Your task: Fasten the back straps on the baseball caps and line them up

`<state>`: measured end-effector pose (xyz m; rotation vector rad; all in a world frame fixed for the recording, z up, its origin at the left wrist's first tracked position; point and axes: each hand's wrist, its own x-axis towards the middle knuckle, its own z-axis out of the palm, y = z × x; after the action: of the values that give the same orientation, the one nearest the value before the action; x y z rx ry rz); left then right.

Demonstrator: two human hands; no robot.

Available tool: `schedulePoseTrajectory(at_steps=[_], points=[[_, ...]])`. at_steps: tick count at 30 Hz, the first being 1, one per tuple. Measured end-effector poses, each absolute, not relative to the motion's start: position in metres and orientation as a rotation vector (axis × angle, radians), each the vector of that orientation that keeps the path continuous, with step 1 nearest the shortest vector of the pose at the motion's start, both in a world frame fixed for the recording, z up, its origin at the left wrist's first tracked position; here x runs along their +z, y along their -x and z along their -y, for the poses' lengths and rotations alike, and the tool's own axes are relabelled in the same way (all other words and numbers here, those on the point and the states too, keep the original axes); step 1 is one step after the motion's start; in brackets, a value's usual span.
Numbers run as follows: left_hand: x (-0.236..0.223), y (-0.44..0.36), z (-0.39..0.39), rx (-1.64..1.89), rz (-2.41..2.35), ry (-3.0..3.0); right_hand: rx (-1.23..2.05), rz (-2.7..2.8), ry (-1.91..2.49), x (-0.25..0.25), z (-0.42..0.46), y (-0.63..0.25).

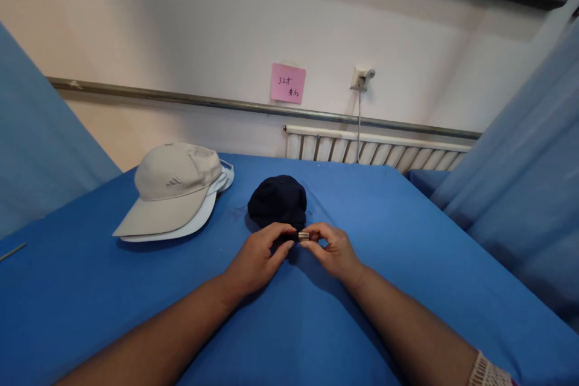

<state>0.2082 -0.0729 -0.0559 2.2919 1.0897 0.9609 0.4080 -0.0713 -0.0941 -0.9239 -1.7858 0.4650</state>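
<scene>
A dark navy cap point(277, 200) lies in the middle of the blue-covered table, its back strap towards me. My left hand point(260, 256) is closed, pinching the dark strap between thumb and fingers. A small shiny metal buckle point(303, 236) sits on the strap, between my two hands. At its other side, my right hand point(333, 251) is closed, with thumb and forefinger pinched at the buckle's right edge. Part of the strap is hidden behind my fingers.
To the left, a beige cap point(174, 178) rests on a white cap point(181, 230). A thin yellowish stick point(12, 252) lies at the table's left edge. Behind are a radiator point(335, 146), a metal rail point(217, 102) and a plugged socket point(360, 78). Blue curtains point(525, 193) hang at both sides.
</scene>
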Motion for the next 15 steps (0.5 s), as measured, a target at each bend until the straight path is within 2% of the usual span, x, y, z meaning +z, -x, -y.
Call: schedulePoseTrajectory(at_steps=[7, 15], points=[[-0.0593, -0.2059, 0.0737, 1.023, -1.175, -2.484, 0.474, 1.758, 0.908, -0.0907, 0.0730, -0.4082], [-0.0561, -0.2096, 0.0755, 0.982, -1.202, -2.405, 0.481, 1.835, 0.934, -0.0931, 0.0723, -0.4077]])
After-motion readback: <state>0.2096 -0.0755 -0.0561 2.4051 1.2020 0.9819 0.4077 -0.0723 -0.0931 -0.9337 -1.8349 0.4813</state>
